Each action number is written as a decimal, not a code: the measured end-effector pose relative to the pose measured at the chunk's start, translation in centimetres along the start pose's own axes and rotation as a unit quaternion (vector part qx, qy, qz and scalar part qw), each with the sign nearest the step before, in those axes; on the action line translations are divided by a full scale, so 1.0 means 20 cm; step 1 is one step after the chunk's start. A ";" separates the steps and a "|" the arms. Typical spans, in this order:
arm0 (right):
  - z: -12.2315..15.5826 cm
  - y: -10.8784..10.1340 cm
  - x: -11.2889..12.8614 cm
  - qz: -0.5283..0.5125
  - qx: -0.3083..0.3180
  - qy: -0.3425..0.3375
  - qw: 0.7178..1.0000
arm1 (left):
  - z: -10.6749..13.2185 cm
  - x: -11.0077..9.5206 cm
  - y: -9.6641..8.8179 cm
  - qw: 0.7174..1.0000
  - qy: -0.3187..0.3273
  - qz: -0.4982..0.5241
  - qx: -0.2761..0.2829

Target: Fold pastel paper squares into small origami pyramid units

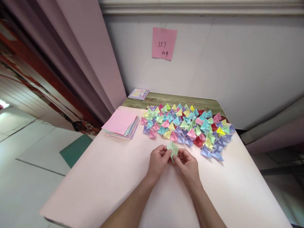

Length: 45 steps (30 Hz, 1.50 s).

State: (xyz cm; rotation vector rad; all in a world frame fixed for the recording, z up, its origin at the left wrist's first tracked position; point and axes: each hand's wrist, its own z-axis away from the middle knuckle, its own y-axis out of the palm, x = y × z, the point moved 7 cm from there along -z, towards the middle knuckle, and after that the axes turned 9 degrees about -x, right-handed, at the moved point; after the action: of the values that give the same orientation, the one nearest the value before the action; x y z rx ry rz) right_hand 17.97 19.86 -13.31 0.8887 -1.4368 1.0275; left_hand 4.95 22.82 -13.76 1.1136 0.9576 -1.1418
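A small pale green folded paper is pinched between both hands above the white tabletop. My left hand grips its left side, thumb on the near face. On the other side my right hand holds the lower right edge between thumb and fingers. The fingertips behind the paper are partly hidden. Just beyond the hands, many folded paper boats in pink, blue, green, yellow, red and purple stand crowded together.
A stack of square coloured paper, pink on top, lies at the left of the table. A printed packet rests at the back left corner. A pink note with handwriting hangs on the wall. A curtain hangs at left.
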 end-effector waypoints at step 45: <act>-0.02 -0.02 -0.06 -0.053 0.022 0.056 0.997 | -0.01 -0.01 -0.02 0.992 -0.059 0.107 -0.029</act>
State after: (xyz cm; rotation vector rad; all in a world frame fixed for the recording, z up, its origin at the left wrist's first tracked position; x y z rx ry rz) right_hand 18.49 20.02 -14.36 0.9146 -1.2647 1.0155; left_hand 4.46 23.10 -13.76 1.0621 0.7557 -0.9878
